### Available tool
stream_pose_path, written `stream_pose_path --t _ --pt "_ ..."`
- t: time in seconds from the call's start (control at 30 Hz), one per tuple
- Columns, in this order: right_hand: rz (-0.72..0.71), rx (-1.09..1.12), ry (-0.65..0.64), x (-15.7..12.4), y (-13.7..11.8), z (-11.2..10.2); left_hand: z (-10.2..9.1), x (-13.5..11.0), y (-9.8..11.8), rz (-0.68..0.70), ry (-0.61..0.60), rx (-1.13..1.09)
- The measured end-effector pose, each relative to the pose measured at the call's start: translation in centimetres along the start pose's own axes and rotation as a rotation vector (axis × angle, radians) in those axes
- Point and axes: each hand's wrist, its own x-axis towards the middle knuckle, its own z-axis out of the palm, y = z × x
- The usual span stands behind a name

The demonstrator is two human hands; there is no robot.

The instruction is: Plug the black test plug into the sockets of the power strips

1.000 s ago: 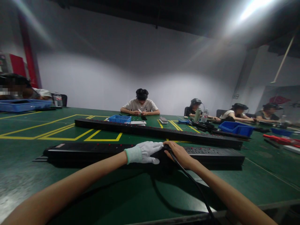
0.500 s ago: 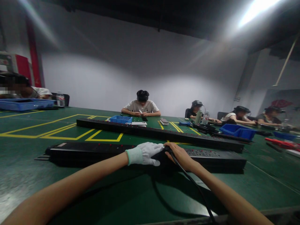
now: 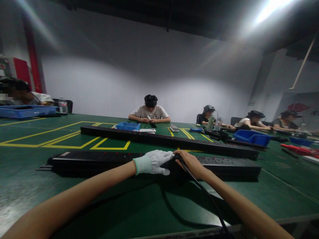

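So, the near power strip [image 3: 97,162] lies crosswise on the green tabletop [image 3: 122,207], right in front of the person, sockets and red dots on top, flat tabs [image 3: 45,168] sticking out at the left end. Far power strip [image 3: 159,139] lies beyond it, well apart. Near one looks like a long rigid metal housing: likely fairly heavy, stiff, smooth enough to slide if pushed sideways. Best hold for lifting: both hands spread toward the ends, clear of sockets and tabs. Plug [image 3: 177,156] looks light, hard and small; grip the body, not the cord [image 3: 210,196], which should be flexible and may tug where it runs down over the near table edge. Pose: both forearms reach in from the sides, converging over the strip just right of its middle. Left hand [image 3: 155,162], white-gloved, lies across it palm down, fingers long and together, thumb splayed toward the person, fingertips right by the plug; can't tell if they press it. Right hand [image 3: 190,163], bare, arches over the plug with fingers curled round it, cord trailing out under the palm. Plug's face is hidden; can't tell how far it's seated.
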Motion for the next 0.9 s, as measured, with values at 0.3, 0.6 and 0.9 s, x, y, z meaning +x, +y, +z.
stream_pose_path --t 0.3,0.6,0.9 --pt "-0.013 0.009 0.012 -0.05 -0.04 -0.08 -0.34 0.0 0.27 -0.009 -0.018 -0.002" --pt "-0.019 0.01 0.012 -0.06 -0.08 -0.07 -0.14 0.05 0.14 -0.008 -0.015 0.002" --pt "-0.001 0.006 0.009 -0.08 -0.1 -0.08 -0.04 0.12 -0.32 -0.064 -0.069 -0.09"
